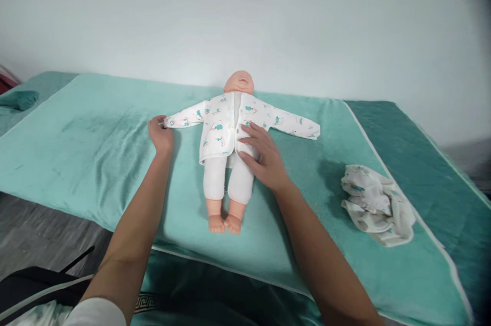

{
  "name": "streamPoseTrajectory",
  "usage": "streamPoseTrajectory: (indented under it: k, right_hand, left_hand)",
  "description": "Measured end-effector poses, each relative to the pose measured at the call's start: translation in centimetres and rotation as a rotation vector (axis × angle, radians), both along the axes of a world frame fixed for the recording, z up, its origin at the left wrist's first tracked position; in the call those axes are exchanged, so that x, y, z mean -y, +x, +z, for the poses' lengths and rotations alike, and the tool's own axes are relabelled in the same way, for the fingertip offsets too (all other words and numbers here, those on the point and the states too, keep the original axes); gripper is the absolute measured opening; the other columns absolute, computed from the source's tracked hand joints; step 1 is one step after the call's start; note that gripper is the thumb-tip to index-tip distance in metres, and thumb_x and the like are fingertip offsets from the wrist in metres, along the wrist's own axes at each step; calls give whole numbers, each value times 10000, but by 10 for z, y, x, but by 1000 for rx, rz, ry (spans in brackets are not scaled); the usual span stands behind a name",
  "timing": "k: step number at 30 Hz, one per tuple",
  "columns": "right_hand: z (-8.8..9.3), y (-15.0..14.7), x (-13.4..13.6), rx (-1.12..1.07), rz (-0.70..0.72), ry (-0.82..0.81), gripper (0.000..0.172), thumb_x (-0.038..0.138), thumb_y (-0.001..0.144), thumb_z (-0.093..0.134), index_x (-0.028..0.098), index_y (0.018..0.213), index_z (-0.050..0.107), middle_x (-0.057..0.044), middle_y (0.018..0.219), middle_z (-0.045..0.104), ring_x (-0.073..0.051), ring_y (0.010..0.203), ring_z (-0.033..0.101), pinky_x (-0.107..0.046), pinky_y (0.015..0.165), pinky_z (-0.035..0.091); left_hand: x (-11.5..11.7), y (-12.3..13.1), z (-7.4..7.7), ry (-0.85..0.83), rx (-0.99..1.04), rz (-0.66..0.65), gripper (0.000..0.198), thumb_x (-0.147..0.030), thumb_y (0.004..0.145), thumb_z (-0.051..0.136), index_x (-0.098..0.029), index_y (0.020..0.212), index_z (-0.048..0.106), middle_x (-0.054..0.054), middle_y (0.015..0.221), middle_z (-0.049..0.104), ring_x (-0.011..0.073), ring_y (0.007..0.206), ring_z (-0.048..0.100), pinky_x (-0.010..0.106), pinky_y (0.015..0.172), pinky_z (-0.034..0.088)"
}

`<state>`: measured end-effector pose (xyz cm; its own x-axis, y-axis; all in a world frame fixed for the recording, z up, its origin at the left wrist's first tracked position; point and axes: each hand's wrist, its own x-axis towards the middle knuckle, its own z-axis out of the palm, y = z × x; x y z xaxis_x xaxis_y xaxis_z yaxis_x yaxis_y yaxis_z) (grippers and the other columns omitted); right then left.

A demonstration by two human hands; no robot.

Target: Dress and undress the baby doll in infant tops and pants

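Note:
A baby doll (239,82) lies on its back on a green cloth, head toward the wall and bare feet toward me. It wears a white printed jacket (217,134), unfastened at least at the top, with both sleeves stretched out sideways. My left hand (160,134) pinches the cuff of the sleeve on the left side. Resting on the jacket's lower right front is my right hand (263,154), its fingers spread and nothing gripped. No doll hand shows at the end of either sleeve.
A crumpled white printed garment (378,205) lies to the right on the green cloth (299,223). Behind the bed rises a plain wall (245,19). At the lower left are a dark object with a pale cable (46,291) and grey floor (42,223).

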<state>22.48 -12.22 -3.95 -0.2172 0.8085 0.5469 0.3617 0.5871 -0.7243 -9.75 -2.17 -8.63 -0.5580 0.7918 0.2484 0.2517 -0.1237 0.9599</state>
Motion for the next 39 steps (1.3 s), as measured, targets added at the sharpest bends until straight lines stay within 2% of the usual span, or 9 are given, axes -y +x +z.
streamPoseTrajectory:
  k: [5, 11, 17, 20, 22, 24, 30, 35, 39]
  right_hand:
    - [-1, -1, -1, 141, 32, 41, 294, 438, 866, 762, 309, 1124, 706, -40, 1527, 597, -314, 1566, 357, -621, 1321, 123]
    - [-3, -4, 1, 114, -12, 38, 277, 406, 860, 757, 306, 1105, 676, -45, 1563, 556, -304, 1550, 385, -614, 1312, 166]
    - [-2, -4, 3, -279, 61, -112, 163, 417, 916, 692, 299, 1028, 704, -28, 1430, 668, -252, 1516, 441, -550, 1321, 191]
    - [-12, 4, 0, -512, -142, -187, 198, 439, 912, 677, 283, 1034, 677, -48, 1354, 681, -235, 1375, 569, -500, 1235, 373]
    - [-23, 13, 0, -469, -336, -228, 310, 466, 861, 716, 262, 1085, 646, -77, 1272, 669, -245, 1239, 617, -485, 1106, 486]
    - [-33, 22, 5, -360, -441, -292, 434, 523, 827, 727, 232, 1128, 613, -99, 1196, 647, -255, 1118, 628, -474, 975, 539]
    - [-47, 29, 35, -43, -414, -303, 470, 500, 799, 731, 218, 1151, 600, -102, 1127, 673, -249, 974, 617, -456, 904, 517]
    - [-43, 22, 37, 101, -454, -313, 181, 381, 835, 582, 236, 943, 570, -54, 884, 685, -229, 797, 601, -392, 761, 486]
    - [-39, 23, 44, 52, -480, -342, 137, 321, 765, 566, 253, 876, 520, -25, 776, 664, -206, 685, 576, -344, 657, 446]
  left_hand:
    - [-11, -9, 3, 34, -152, 169, 276, -17, 781, 522, -175, 972, 644, 25, 1007, 609, 130, 830, 543, 268, 860, 459]
    - [15, 7, 12, 141, -409, 151, 349, 35, 758, 502, -206, 970, 640, 82, 1144, 564, 229, 1170, 527, 367, 1025, 428]
    - [52, 31, 15, 153, -444, -142, 254, -73, 845, 512, -230, 997, 640, 61, 1076, 638, 225, 1057, 595, 356, 983, 462]
    - [70, 42, 15, 47, -486, -433, 254, -137, 874, 529, -239, 1056, 673, 55, 1054, 687, 222, 966, 631, 356, 926, 476]
    - [84, 47, 15, -26, -597, -587, 326, -144, 847, 563, -238, 1134, 684, 71, 1079, 714, 259, 1012, 641, 401, 961, 465]
    - [96, 50, 16, -73, -691, -636, 464, -140, 796, 614, -231, 1248, 663, 93, 1143, 724, 309, 1100, 628, 456, 1021, 441]
    - [115, 54, 18, -135, -688, -632, 783, -227, 751, 728, -244, 1502, 508, 134, 1328, 677, 369, 1216, 595, 506, 1083, 420]
    - [113, 60, 17, -127, -722, -547, 544, -246, 856, 609, -219, 1400, 605, 121, 1149, 726, 341, 1108, 620, 497, 1029, 438]
    - [118, 58, 16, -116, -653, -491, 428, -248, 894, 549, -247, 1311, 646, 65, 987, 707, 265, 932, 629, 399, 887, 481]
